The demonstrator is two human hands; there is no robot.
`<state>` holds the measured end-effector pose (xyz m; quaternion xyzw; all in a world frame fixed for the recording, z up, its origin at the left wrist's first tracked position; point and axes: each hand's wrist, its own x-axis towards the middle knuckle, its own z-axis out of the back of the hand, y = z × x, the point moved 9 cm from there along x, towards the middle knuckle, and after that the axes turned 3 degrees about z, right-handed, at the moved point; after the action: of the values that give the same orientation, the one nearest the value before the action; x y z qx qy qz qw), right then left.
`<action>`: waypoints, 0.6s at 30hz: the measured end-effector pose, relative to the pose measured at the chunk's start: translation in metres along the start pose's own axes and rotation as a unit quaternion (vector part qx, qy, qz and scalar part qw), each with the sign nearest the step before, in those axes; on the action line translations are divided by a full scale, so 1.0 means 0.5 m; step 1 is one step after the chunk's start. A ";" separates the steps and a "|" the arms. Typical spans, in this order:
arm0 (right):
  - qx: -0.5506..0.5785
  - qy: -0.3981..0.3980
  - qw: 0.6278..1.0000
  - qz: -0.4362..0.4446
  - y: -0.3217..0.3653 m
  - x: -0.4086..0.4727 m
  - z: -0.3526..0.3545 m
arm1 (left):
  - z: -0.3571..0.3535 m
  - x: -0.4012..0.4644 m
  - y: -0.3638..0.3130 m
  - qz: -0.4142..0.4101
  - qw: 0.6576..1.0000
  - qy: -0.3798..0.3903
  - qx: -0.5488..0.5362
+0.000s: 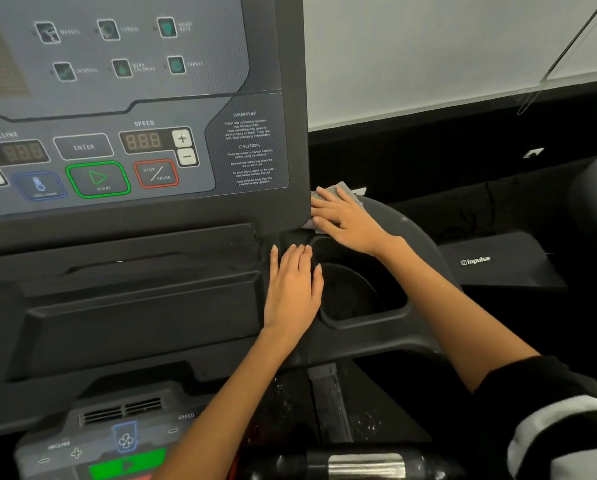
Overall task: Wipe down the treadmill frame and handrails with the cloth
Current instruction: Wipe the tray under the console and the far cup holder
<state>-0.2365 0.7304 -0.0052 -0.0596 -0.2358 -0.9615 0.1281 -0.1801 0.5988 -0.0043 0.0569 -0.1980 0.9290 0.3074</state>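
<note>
At far left, console panel (117, 98) cut off by frame edge; upper icon labels blurred. Left hand (292, 292) laid flat, fingers straight, nothing held, on dark treadmill frame (144, 306) beside cup holder (356, 292). Grey cloth (347, 192) pressed under right hand (347, 220), fingers extended, against curved handrail (411, 230) at console's lower right corner; cloth mostly hidden. White wall (446, 46) seen behind. Striped sleeve (567, 427) cut off at right.

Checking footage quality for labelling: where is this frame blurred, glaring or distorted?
Head view: console panel labels soft but mostly readable; lower control pad and metal grip at the bottom edge blurred; wide-angle bending at the borders; cloth under the right hand evenly lit.
</note>
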 end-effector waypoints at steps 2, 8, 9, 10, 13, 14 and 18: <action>0.030 0.010 0.999 0.010 -0.006 -0.017 0.001 | 0.008 -0.003 0.006 0.009 0.999 -0.017 -0.032; 0.036 0.004 0.999 -0.038 -0.062 -0.105 0.062 | 0.009 -0.007 0.006 0.011 0.998 -0.018 -0.053; 0.025 0.003 0.999 -0.038 -0.065 -0.117 0.069 | 0.009 -0.007 0.006 0.011 0.998 -0.019 -0.053; 0.011 0.003 0.999 -0.034 -0.065 -0.124 0.073 | 0.010 -0.007 0.006 0.012 0.998 -0.020 -0.052; -0.029 -0.005 0.999 -0.025 -0.058 -0.115 0.070 | 0.010 -0.008 0.003 0.012 0.999 -0.018 -0.049; -0.033 -0.009 0.999 -0.030 -0.057 -0.105 0.067 | 0.009 -0.008 0.003 0.013 0.999 -0.015 -0.047; -0.025 -0.035 0.998 -0.051 -0.054 -0.051 0.050 | 0.007 -0.006 0.004 0.017 0.999 -0.014 -0.043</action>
<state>-0.2181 0.7709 0.0007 -0.0842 -0.2190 -0.9696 0.0692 -0.1787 0.5944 -0.0025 0.0529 -0.2431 0.9239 0.2908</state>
